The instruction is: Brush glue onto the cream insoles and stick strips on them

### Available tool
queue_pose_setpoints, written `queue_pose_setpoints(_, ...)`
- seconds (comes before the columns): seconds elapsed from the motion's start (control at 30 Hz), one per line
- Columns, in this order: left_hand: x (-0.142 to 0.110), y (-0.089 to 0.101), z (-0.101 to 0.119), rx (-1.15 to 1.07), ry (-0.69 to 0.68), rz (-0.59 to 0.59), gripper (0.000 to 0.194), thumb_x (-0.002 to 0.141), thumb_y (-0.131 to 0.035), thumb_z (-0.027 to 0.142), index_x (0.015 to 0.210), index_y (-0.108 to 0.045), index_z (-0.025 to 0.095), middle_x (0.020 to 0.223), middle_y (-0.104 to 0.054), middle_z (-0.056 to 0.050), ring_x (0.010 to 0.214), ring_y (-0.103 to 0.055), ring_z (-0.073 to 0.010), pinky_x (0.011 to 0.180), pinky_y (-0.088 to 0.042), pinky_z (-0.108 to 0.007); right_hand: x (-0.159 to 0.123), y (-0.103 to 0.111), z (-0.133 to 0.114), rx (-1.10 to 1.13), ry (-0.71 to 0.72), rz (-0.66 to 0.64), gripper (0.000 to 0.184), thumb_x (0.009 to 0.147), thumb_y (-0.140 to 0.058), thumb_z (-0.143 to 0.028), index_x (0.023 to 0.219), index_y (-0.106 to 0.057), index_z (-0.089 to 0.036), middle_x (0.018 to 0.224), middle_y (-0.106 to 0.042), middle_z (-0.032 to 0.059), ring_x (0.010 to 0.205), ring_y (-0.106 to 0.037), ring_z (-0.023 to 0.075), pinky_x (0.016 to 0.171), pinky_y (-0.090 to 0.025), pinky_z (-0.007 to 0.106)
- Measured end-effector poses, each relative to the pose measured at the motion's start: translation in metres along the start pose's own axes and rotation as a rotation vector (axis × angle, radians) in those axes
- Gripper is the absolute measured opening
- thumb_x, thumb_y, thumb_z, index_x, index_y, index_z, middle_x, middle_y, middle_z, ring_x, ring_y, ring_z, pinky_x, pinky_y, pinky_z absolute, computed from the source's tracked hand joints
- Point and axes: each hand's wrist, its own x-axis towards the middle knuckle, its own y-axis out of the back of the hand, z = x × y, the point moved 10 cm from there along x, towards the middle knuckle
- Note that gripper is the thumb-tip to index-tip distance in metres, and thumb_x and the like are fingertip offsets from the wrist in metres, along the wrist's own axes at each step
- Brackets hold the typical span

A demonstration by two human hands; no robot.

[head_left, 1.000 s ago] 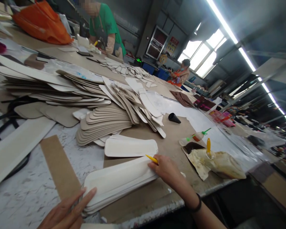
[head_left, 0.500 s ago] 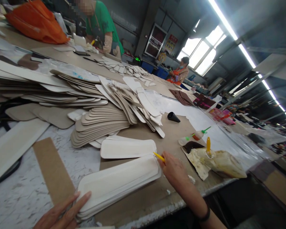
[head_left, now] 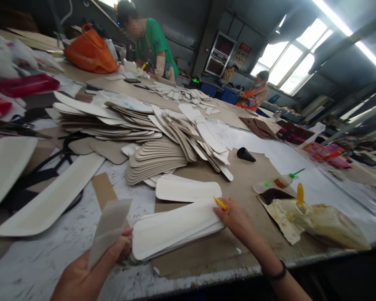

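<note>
My left hand [head_left: 95,263], at the bottom left, is closed on a long pale grey panel [head_left: 111,223], tilted up and blurred by motion. Beside it lies a stack of long white panels [head_left: 175,230] with rounded corners. My right hand [head_left: 238,221] is closed on a yellow pointed tool [head_left: 219,203], whose tip is at the far right corner of this stack; its exact kind is hidden by the fingers. Just behind lies a second, smaller white panel pile [head_left: 186,189]. A brown strip [head_left: 104,190] lies partly behind the panel in my left hand.
Fanned stacks of grey-and-white panels [head_left: 158,159] cover the table's middle. To the right are a black cone [head_left: 246,154], a green-tipped bottle [head_left: 283,180] and a glue-stained bag [head_left: 326,219] with a yellow-handled tool [head_left: 300,196]. Across the table a person in green [head_left: 159,39] works.
My left hand has come off the stack's near end and now holds up a pale grey panel. My right hand stays at the far corner with the yellow tool. The view has swung left.
</note>
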Motion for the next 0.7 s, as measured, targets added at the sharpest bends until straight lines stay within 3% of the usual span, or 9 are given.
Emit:
queue_pose_setpoints(0.03, 0.001, 0.0, -0.004, -0.071, 0.074, -0.003, 0.046, 0.063, -0.066, 0.063, 0.088, -0.073, 0.024, 0.099, -0.073, 0.001, 0.096, -0.066, -0.018, 0.078, -0.052, -0.014, 0.001, -0.001, 0.001, 0.01, 0.004, 0.005, 0.032, 0.089, -0.047, -0.029, 0.114, -0.062, -0.016, 0.1, -0.059, 0.0109, 0.091, -0.059, 0.0234, 0.084, -0.042, 0.032)
queue_pose_setpoints(0.1, 0.003, -0.002, -0.003, -0.17, 0.094, 0.001, 0.049, 0.061, -0.067, 0.062, 0.085, -0.072, 0.021, 0.095, -0.074, -0.002, 0.089, -0.067, -0.0197, 0.072, -0.054, -0.017, 0.003, -0.003, 0.003, 0.033, 0.011, 0.019, 0.033, 0.087, -0.048, -0.03, 0.115, -0.062, -0.017, 0.099, -0.059, 0.0101, 0.09, -0.06, 0.0233, 0.084, -0.043, 0.032)
queue_pose_setpoints(0.17, 0.003, -0.006, -0.002, -0.201, 0.063, -0.009, 0.042, 0.065, -0.067, 0.059, 0.075, -0.069, 0.019, 0.077, -0.073, -0.001, 0.075, -0.066, -0.0175, 0.065, -0.053, -0.018, 0.004, -0.004, 0.004, 0.052, 0.017, 0.023, 0.033, 0.086, -0.049, -0.029, 0.115, -0.062, -0.018, 0.098, -0.059, 0.0094, 0.089, -0.06, 0.023, 0.084, -0.043, 0.033)
queue_pose_setpoints(0.27, -0.005, -0.013, -0.001, -0.209, 0.036, 0.008, 0.039, 0.067, -0.068, 0.056, 0.066, -0.062, 0.018, 0.048, -0.056, 0.004, 0.05, -0.053, -0.012, 0.05, -0.044, -0.018, 0.004, -0.006, 0.003, 0.062, 0.033, 0.026, 0.034, 0.086, -0.048, -0.029, 0.114, -0.063, -0.017, 0.098, -0.059, 0.0101, 0.089, -0.06, 0.0235, 0.084, -0.043, 0.034)
queue_pose_setpoints(0.4, -0.016, -0.01, 0.003, -0.165, 0.028, 0.114, 0.048, 0.055, -0.075, 0.052, 0.085, -0.065, 0.016, 0.052, -0.057, 0.005, 0.049, -0.047, -0.0121, 0.047, -0.038, -0.021, 0.004, -0.007, 0.001, 0.103, 0.067, 0.03, 0.035, 0.085, -0.047, -0.029, 0.113, -0.063, -0.016, 0.096, -0.059, 0.0103, 0.088, -0.059, 0.0234, 0.084, -0.043, 0.036)
queue_pose_setpoints(0.57, -0.015, -0.014, 0.007, -0.139, 0.041, 0.069, 0.051, 0.053, -0.071, 0.058, 0.08, -0.062, 0.015, 0.042, -0.045, 0.007, 0.043, -0.039, -0.0111, 0.043, -0.033, -0.023, 0.002, -0.001, 0.003, 0.294, 0.082, 0.091, 0.035, 0.077, -0.05, -0.036, 0.102, -0.064, -0.015, 0.085, -0.06, 0.0075, 0.08, -0.06, 0.0236, 0.08, -0.045, 0.037)
queue_pose_setpoints(0.7, -0.017, -0.013, -0.001, -0.255, 0.105, 0.088, 0.052, 0.052, -0.073, 0.055, 0.081, -0.059, 0.014, 0.048, -0.049, 0.006, 0.047, -0.044, -0.0104, 0.046, -0.037, -0.02, -0.011, 0.009, -0.006, 0.577, 0.129, 0.101, 0.035, 0.074, -0.052, -0.047, 0.091, -0.059, -0.017, 0.077, -0.06, 0.0042, 0.073, -0.059, 0.0214, 0.067, -0.048, 0.031)
